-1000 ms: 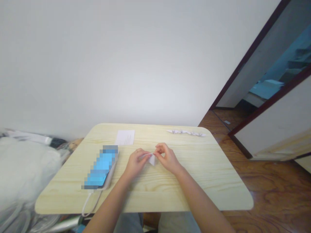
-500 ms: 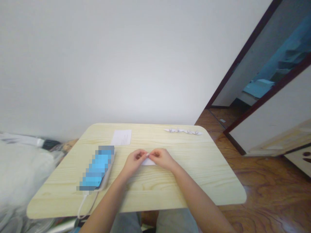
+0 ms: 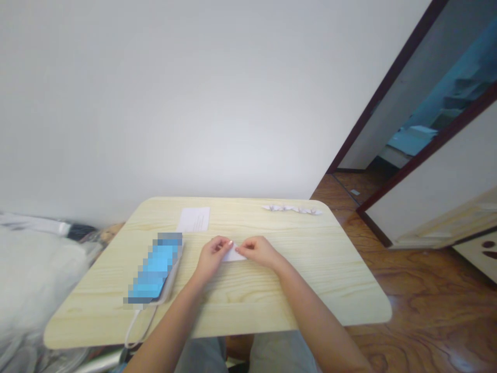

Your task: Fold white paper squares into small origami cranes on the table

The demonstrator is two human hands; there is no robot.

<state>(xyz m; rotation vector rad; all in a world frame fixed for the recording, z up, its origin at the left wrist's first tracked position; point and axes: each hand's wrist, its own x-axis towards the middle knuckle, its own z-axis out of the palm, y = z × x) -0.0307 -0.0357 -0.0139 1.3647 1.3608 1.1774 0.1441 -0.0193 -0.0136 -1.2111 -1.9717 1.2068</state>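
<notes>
A small piece of white folded paper [image 3: 233,255] sits low over the middle of the table, between my two hands. My left hand [image 3: 213,255] pinches its left side, thumb on top and fingers curled behind. On the other side my right hand [image 3: 259,251] grips the paper's right edge between thumb and fingertips. The fingers hide both ends of the paper, so its full shape does not show. Only its pale middle and straight lower edge are visible.
A phone with a blurred blue screen [image 3: 155,269] rests on a white stand at the left, its white cable [image 3: 130,329] hanging over the front edge. Behind it lies a printed sheet [image 3: 193,219]. Several small folded paper pieces [image 3: 292,209] line the back right of the wooden table [image 3: 330,290].
My thumbs have moved slightly apart, and more of the white paper shows between them. Both hands keep their hold, and the things on the table stay in place.
</notes>
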